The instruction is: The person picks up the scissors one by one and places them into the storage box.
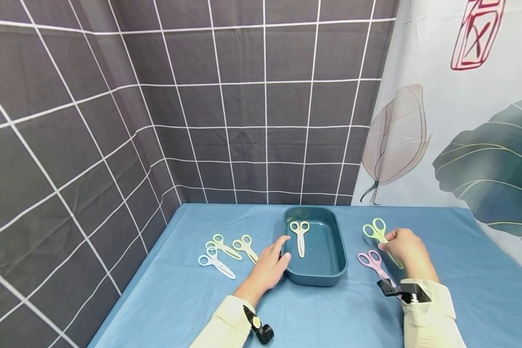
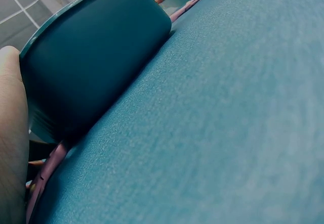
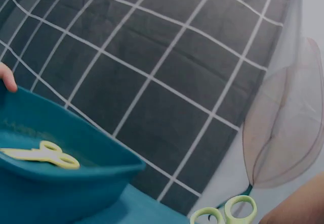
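A teal tray (image 1: 316, 279) stands on the cloth with yellow-handled scissors (image 1: 300, 238) lying inside. My left hand (image 1: 267, 266) rests on the tray's left rim, its thumb and a finger reaching the edge; other fingers are hidden. Pink scissors (image 2: 48, 176) lie beside the tray near this hand in the left wrist view. To the tray's right, my right hand (image 1: 406, 249) pinches light green scissors (image 1: 376, 232), whose finger loops point away from me. Another pair of pink scissors (image 1: 372, 262) lies just left of the right hand, partly covered by the wrist camera.
Left of the tray lie light blue scissors (image 1: 217, 265), yellow-green scissors (image 1: 225, 247) and pale yellow scissors (image 1: 246, 247), the last partly behind the left hand. Blue cloth (image 1: 322, 314) covers the table. A dark grid-patterned curtain (image 1: 243, 106) and a white printed one (image 1: 422, 48) hang behind.
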### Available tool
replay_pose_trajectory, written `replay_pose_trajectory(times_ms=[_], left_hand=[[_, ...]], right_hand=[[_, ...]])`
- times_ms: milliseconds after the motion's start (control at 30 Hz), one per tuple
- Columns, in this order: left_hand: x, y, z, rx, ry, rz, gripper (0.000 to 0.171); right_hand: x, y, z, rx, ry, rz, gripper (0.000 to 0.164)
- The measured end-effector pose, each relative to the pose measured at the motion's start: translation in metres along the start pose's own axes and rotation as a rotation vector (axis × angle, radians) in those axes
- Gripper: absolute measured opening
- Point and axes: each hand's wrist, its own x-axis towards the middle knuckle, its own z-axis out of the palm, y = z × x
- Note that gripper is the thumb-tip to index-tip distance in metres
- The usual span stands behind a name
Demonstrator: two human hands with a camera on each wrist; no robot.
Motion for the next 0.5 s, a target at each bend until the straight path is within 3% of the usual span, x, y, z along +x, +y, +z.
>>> replay_pose_trajectory(times_ms=[500], left_hand=[[0.0, 0.002, -0.001, -0.007, -0.016, -0.041, 0.045]], right_hand=[[0.0, -0.026, 0.008, 0.078, 0.046, -0.107, 0.033]])
